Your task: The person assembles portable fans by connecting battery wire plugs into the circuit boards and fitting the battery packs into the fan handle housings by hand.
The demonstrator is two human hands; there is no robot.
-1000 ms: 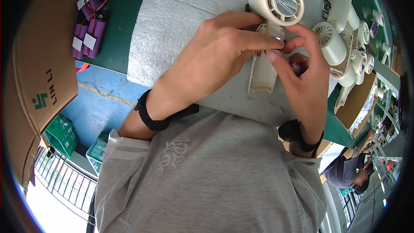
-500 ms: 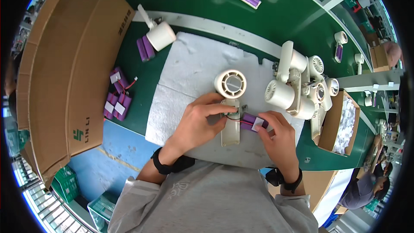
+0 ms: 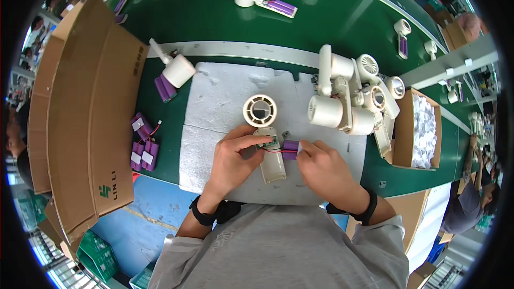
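In front of me a white handheld fan lies on the foam sheet, its round head (image 3: 260, 111) away from me and its open handle (image 3: 273, 170) toward me. My left hand (image 3: 231, 156) grips the handle's upper part, its forefinger and thumb at a small green circuit board (image 3: 271, 143). Red and black wires run from there to a purple battery pack (image 3: 289, 149) just right of the handle. My right hand (image 3: 327, 170) is closed on that pack's right end, with a bit of its white pad showing at the fingertips.
Several white fan bodies (image 3: 350, 93) are heaped at the right, beside a carton (image 3: 436, 147) of white pieces. At the left stand a large cardboard box (image 3: 85, 112), loose purple battery packs (image 3: 143, 155) and another fan (image 3: 178, 71). More fans (image 3: 276, 6) lie on the green surface beyond the rail.
My right hand has turned inward, its fingers now covering the pack's white pad. The pack sits closer to the handle. My left hand stays at the circuit board, and the whole view has shifted.
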